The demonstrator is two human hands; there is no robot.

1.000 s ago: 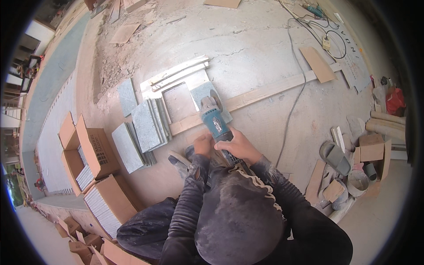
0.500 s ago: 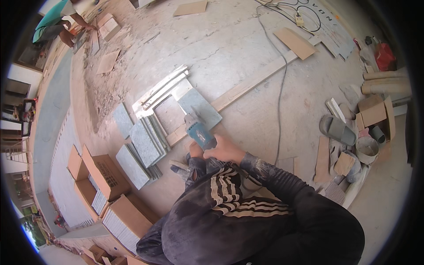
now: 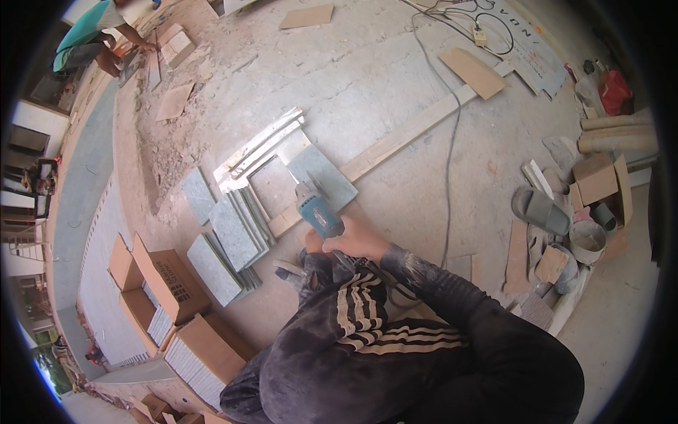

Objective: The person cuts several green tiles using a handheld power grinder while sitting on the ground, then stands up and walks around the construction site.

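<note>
My right hand [image 3: 359, 239] is wrapped round the rear of a teal angle grinder [image 3: 320, 213] with a grey metal head. That head lies over the near left edge of a grey-green tile [image 3: 340, 186], which rests partly on a long wooden board [image 3: 406, 134]. Close against the grinder's left side is my left hand [image 3: 313, 242], its fingers mostly hidden behind the tool and my right hand. Left of the board lean several overlapping grey-green tiles [image 3: 236, 230]. Whitish strips [image 3: 261, 145] are laid just beyond them.
Open cardboard boxes [image 3: 169, 279] packed with tiles stand at my left. A grey cable [image 3: 450, 177] runs along the floor on the right. Beyond it are a slipper [image 3: 540, 210], a bucket [image 3: 587, 239] and cardboard scraps. At the far left, another person [image 3: 88, 39] bends over the ground.
</note>
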